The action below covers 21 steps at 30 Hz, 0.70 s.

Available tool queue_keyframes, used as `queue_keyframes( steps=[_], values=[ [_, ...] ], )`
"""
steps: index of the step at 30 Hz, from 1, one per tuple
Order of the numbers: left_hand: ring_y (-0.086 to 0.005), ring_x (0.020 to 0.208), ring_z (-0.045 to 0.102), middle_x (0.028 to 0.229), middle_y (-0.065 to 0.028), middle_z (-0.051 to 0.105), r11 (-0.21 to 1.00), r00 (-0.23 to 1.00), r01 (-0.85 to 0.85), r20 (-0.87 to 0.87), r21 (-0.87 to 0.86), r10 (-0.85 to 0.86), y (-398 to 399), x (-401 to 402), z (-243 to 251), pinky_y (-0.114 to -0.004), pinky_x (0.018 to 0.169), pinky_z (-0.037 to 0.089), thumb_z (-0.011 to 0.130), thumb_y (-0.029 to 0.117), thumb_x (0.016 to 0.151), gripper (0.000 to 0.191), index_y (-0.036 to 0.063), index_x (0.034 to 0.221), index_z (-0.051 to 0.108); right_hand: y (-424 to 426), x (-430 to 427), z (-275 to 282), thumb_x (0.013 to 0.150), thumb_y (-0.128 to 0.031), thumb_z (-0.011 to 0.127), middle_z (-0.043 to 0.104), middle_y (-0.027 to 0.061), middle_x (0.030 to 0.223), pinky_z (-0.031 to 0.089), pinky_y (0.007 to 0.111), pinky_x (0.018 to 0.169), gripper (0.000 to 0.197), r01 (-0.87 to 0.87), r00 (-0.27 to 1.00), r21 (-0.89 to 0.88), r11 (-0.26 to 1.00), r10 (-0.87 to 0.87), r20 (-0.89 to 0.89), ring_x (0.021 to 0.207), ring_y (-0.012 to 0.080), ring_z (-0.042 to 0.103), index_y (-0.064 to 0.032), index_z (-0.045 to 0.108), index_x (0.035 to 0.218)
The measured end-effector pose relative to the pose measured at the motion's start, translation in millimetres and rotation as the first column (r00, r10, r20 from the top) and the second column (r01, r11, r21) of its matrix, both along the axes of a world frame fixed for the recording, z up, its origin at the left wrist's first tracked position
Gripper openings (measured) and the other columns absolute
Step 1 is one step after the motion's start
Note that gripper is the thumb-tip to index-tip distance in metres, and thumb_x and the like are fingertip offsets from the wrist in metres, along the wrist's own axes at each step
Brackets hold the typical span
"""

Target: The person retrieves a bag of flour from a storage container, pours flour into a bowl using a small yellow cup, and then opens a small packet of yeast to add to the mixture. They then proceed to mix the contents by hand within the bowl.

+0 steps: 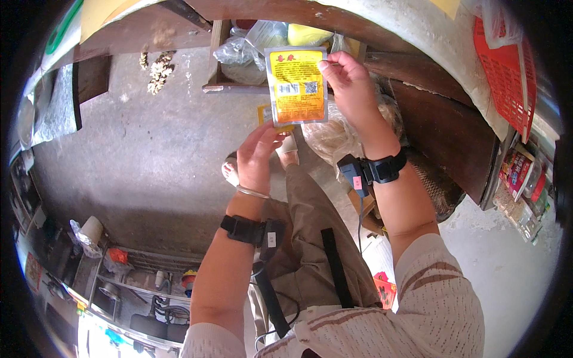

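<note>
A flat yellow and orange foil packet (298,103) with silver edges and printed writing is held up in front of an open wooden drawer. My right hand (351,87) pinches its upper right edge between thumb and fingers. At its lower left corner is my left hand (259,150), fingers bent; the packet partly hides the fingertips, and a second yellow item (264,115) shows behind, perhaps in that hand. Both wrists wear black straps with small devices.
The drawer (241,88) holds clear plastic bags and a yellow bag (309,35). Below it on the right lies a large clear plastic bag (329,134). Dried pieces (160,74) lie on the concrete floor at upper left. A red plastic basket (506,80) stands at right, shelving at lower left.
</note>
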<state>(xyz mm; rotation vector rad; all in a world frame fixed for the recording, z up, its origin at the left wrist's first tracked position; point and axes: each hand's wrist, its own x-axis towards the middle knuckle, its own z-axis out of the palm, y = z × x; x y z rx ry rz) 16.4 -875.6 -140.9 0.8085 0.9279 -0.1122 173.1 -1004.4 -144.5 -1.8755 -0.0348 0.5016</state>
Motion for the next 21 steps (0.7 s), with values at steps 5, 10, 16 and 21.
queue_keyframes(
  steps=[5, 10, 16, 21],
  values=[
    [-0.0088, 0.077, 0.054, 0.080, -0.0022, 0.063, 0.982, 0.999, 0.037, 0.026, 0.185, -0.042, -9, 5, 1, -0.023, 0.072, 0.043, 0.067, 0.019, 0.079, 0.021, 0.0012, 0.090, 0.063, 6, -15, -4, 0.085, -0.013, 0.059, 0.060, 0.0057, 0.076, 0.046, 0.024, 0.061, 0.016, -0.007, 0.998, 0.175, 0.985, 0.017, -0.053, 0.067, 0.0086, 0.054, 0.0016, 0.055, 0.091],
    [-0.0117, 0.065, 0.056, 0.078, -0.0048, 0.064, 0.808, 1.000, 0.000, 0.010, 0.590, -0.007, -3, -8, -9, -0.025, 0.063, 0.045, 0.069, 0.006, 0.075, 0.010, 0.0019, 0.083, 0.064, 16, -47, 25, 0.073, -0.020, 0.073, 0.059, 0.0122, 0.089, 0.049, 0.028, 0.067, 0.042, -0.076, 0.983, -0.232, 0.970, 0.111, 0.143, 0.076, 0.0184, 0.059, -0.0003, 0.048, 0.101],
    [-0.0242, 0.067, 0.061, 0.076, -0.0099, 0.061, 0.247, 0.946, 0.113, -0.028, 0.962, -0.324, -13, -10, 11, -0.029, 0.060, 0.048, 0.068, -0.001, 0.067, 0.016, 0.0068, 0.081, 0.067, 25, -86, 22, 0.078, -0.011, 0.066, 0.061, 0.0088, 0.080, 0.048, 0.023, 0.065, 0.023, 0.009, 0.976, 0.121, 0.993, 0.018, -0.217, 0.072, 0.0119, 0.058, 0.0034, 0.053, 0.091],
    [-0.0192, 0.076, 0.060, 0.085, -0.0100, 0.061, 0.390, 0.951, 0.091, 0.037, 0.916, -0.308, -14, -24, 13, -0.027, 0.067, 0.047, 0.066, 0.000, 0.072, 0.019, 0.0048, 0.091, 0.066, 17, -88, 7, 0.081, -0.004, 0.058, 0.061, 0.0043, 0.076, 0.046, 0.021, 0.062, 0.008, 0.146, 0.968, 0.113, 0.983, -0.118, -0.220, 0.069, 0.0079, 0.057, 0.0028, 0.056, 0.084]
  ],
)
